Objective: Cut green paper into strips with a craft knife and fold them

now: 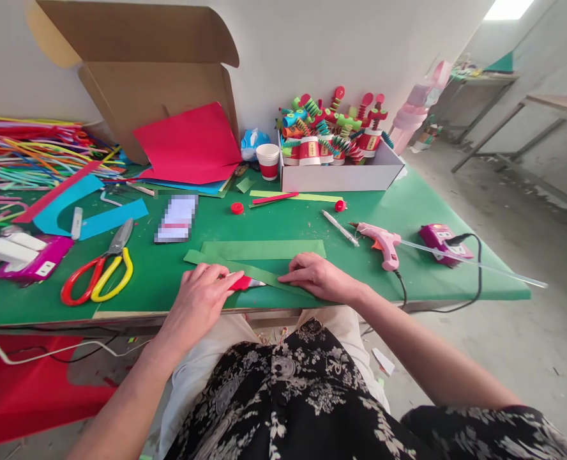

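Observation:
My left hand (205, 291) is closed round a red tool (242, 282) with a pale, pointed tip; its exact kind is hard to make out. The tip lies along a narrow green paper strip (249, 273) that runs at a slant in front of me. On the right end of that strip, my right hand (318, 276) has its fingers pressed together, gripping the paper against the table. Just behind both hands, a wider green paper strip (264, 249) lies flat, its right part partly behind my right hand.
Scissors (106, 265) and a phone (175, 219) lie to the left. On the right are a pen (340, 228), a pink glue gun (379, 243) and a purple power socket (444, 244). Behind stand a paper cup (267, 163), a white box (341, 176) of paper figures and a cardboard box (163, 83).

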Tool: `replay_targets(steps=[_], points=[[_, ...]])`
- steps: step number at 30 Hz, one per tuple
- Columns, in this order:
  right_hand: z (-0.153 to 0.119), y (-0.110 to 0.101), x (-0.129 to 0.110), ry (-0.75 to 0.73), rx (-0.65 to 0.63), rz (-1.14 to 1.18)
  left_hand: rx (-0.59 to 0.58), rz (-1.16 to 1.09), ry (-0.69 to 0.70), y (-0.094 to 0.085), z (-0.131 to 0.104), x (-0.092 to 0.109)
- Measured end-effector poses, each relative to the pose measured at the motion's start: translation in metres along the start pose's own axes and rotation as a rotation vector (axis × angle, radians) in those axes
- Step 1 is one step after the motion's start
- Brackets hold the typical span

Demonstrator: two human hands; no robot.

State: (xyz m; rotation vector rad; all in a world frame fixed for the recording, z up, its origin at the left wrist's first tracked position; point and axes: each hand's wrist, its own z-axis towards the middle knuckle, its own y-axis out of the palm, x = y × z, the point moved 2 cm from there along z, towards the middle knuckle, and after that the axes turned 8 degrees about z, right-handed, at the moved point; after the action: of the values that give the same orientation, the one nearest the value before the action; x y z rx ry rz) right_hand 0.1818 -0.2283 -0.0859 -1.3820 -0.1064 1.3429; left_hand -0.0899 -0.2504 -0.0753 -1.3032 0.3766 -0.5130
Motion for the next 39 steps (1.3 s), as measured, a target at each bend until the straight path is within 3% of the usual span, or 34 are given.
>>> replay_targets(steps=[12, 39], points=[[0.000, 0.003, 0.004, 0.068, -0.015, 0.000, -0.048, -0.016, 0.015, -0.003, -0.008, -0.001], [-0.001, 0.006, 0.005, 0.076, -0.009, -0.036, -0.050, -0.066, 0.055, 0.001, 0.002, 0.020]])
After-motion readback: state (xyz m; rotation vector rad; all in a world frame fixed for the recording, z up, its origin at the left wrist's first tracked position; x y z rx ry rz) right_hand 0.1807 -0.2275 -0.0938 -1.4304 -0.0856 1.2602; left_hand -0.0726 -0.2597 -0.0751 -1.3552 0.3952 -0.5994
